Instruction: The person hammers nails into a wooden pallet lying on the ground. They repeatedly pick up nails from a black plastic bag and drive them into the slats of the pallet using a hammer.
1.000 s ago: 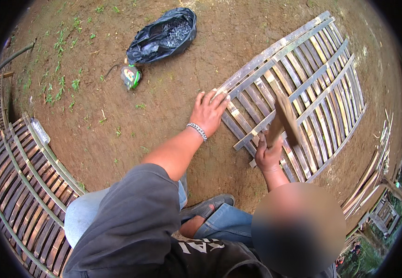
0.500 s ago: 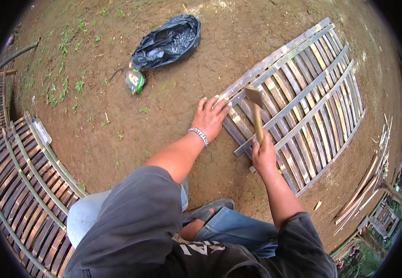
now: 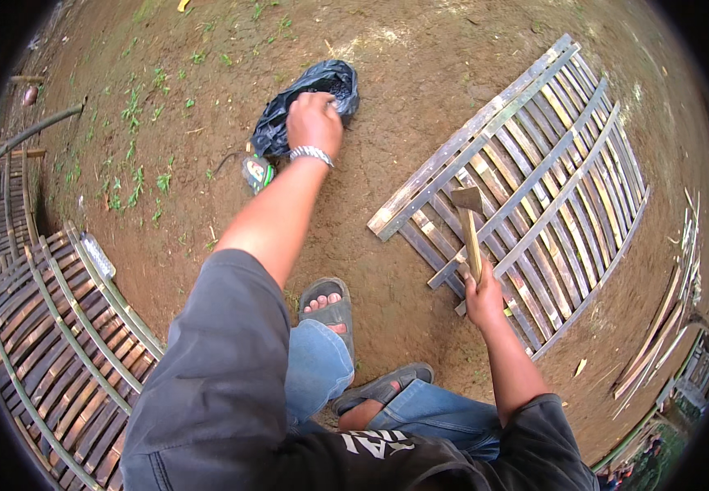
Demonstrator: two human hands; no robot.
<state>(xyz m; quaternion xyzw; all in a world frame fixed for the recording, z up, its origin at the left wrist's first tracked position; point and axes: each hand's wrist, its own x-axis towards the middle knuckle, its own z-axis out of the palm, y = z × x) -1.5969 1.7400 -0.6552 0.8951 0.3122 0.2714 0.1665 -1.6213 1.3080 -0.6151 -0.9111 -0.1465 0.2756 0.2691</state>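
My left hand (image 3: 315, 124), a chain bracelet on its wrist, is over the mouth of a black plastic bag (image 3: 277, 123). Its fingers are curled together, and what they hold, if anything, cannot be made out. Small shiny pieces showed inside the bag. My right hand (image 3: 483, 296) grips the wooden handle of a hatchet (image 3: 467, 200), whose metal head is raised above a slatted bamboo panel (image 3: 526, 192). The panel lies on the ground at the right, with long strips crossing its slats.
Beside the bag sits a green and black tape measure (image 3: 257, 173). Another curved slatted bamboo panel (image 3: 60, 352) is at the left, with a clear plastic packet (image 3: 97, 255) near its edge. Thin bamboo strips (image 3: 665, 311) lie at the far right. My sandalled feet (image 3: 326, 307) are on bare soil.
My left hand has left the panel's near corner and moved up and left to the bag. The right hand still holds the hatchet near the panel. The view has shifted slightly.
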